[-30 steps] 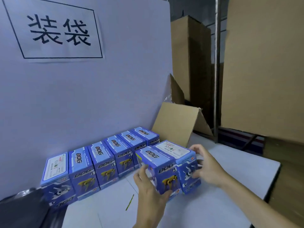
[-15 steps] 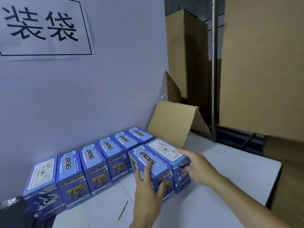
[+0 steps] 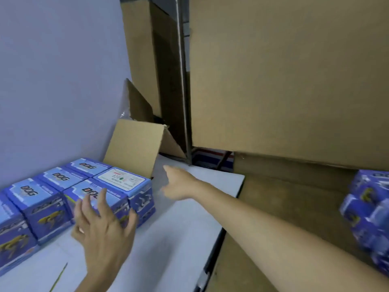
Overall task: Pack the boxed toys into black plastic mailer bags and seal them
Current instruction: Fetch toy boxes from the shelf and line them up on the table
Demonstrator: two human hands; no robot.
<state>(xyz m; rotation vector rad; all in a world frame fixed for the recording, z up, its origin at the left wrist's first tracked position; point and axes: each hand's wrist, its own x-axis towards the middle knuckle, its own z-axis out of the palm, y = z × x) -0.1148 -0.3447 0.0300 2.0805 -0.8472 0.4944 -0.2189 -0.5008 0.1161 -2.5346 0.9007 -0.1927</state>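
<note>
Hands spread, holding nothing: left hand [image 3: 103,224] hovers, fingers splayed, before blue boxed toys [image 3: 88,186] lined along the white table [image 3: 179,239]; right hand [image 3: 179,184] reaches out flat beside them.

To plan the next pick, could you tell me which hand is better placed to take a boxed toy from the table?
Left, probably. The left hand hovers open just in front of the near toy box, while the right hand sits past the row over bare table.

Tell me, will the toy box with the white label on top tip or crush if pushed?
The white-label toy box looks like stiff printed cardboard, so probably no crushing. Flat-based and pressed against its neighbour box, it should slide, not tip.
</note>
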